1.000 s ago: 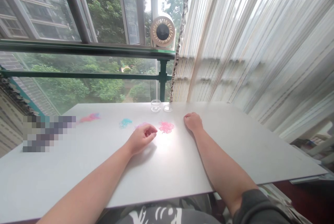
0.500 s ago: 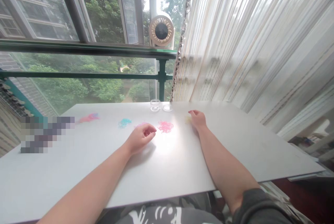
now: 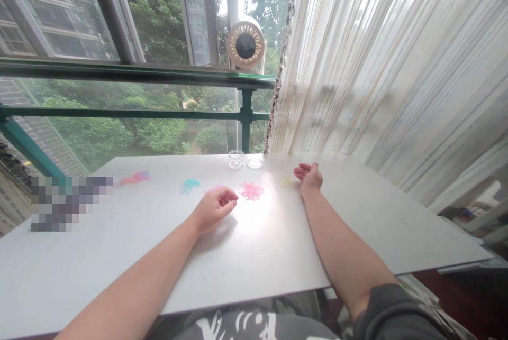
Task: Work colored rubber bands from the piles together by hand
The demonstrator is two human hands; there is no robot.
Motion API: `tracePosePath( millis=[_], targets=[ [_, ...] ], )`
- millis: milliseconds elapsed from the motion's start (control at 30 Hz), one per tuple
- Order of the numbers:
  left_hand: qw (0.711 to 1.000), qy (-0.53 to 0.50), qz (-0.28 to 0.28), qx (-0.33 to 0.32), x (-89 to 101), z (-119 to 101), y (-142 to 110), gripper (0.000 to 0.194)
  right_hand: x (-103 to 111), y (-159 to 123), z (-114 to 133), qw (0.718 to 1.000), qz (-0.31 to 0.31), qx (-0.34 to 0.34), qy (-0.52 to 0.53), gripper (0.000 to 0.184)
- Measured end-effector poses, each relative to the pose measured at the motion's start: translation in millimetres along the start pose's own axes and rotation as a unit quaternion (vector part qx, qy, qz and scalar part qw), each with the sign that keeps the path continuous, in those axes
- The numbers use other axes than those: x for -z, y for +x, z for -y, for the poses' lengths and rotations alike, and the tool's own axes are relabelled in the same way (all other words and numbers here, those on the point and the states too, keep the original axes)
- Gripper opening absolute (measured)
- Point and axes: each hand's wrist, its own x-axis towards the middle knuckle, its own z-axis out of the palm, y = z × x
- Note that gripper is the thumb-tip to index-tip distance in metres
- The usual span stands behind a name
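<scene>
Yellow strands (image 3: 286, 183) lie on the table (image 3: 254, 266) just beside the open, seemingly empty right hand (image 3: 311, 176); use a light touch there, and position the loosely curled, apparently empty left hand (image 3: 216, 208) clear of the pink strands (image 3: 251, 191).

Purple pile (image 3: 211, 189): left of pink pile (image 3: 251, 191), partly hidden behind left hand (image 3: 216, 209).
Yellow pile (image 3: 286, 182): right of pink pile, strands blurred.
Mosaic (image 3: 71, 205): far left of pink pile, contents unreadable.
</scene>
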Motion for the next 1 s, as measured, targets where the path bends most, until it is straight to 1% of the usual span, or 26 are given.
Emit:
tracePosePath(
  millis=[67,167,267,333,433,533,600,667,733,800,1000],
  targets=[
    [1.000,-0.002,0.000,0.000,-0.3,-0.3,-0.2,0.016,1.2,0.0,3.0,1.000,0.000,-0.009,0.002,0.052],
    [1.000,-0.002,0.001,0.002,-0.3,-1.2,-0.3,0.016,3.4,0.6,9.9,1.000,0.002,-0.012,-0.026,0.049],
    [1.000,-0.001,0.001,0.002,-0.1,-1.9,-0.1,0.016,9.3,2.2,22.0,0.995,0.011,-0.005,-0.095,0.041],
    [1.000,0.000,-0.003,0.001,-0.2,-2.0,0.1,0.016,15.6,2.8,31.0,0.986,0.029,0.004,-0.161,0.034],
    [1.000,0.002,-0.009,0.002,-0.6,-1.6,0.3,0.016,24.3,0.8,38.2,0.959,0.085,0.000,-0.271,0.028],
    [1.000,0.001,-0.014,0.009,-0.7,-0.5,0.3,0.016,27.3,-3.8,34.7,0.920,0.149,-0.039,-0.361,0.028],
    [1.000,-0.001,-0.015,0.010,-0.5,0.3,0.3,0.017,26.4,-6.6,29.7,0.898,0.178,-0.063,-0.398,0.028],
    [1.000,-0.003,-0.013,0.006,-0.4,0.8,0.2,0.016,24.2,-8.3,25.7,0.886,0.191,-0.071,-0.417,0.029],
    [1.000,-0.005,-0.009,0.001,-0.4,1.0,0.1,0.016,21.5,-8.9,23.8,0.885,0.194,-0.072,-0.418,0.030],
    [1.000,-0.005,-0.006,-0.002,-0.5,1.0,0.1,0.016,18.8,-8.7,23.4,0.891,0.192,-0.071,-0.406,0.030],
    [1.000,-0.008,-0.007,-0.001,-0.1,-0.3,0.2,0.018,15.3,-5.5,26.1,0.925,0.143,-0.033,-0.349,0.026]
  ],
)
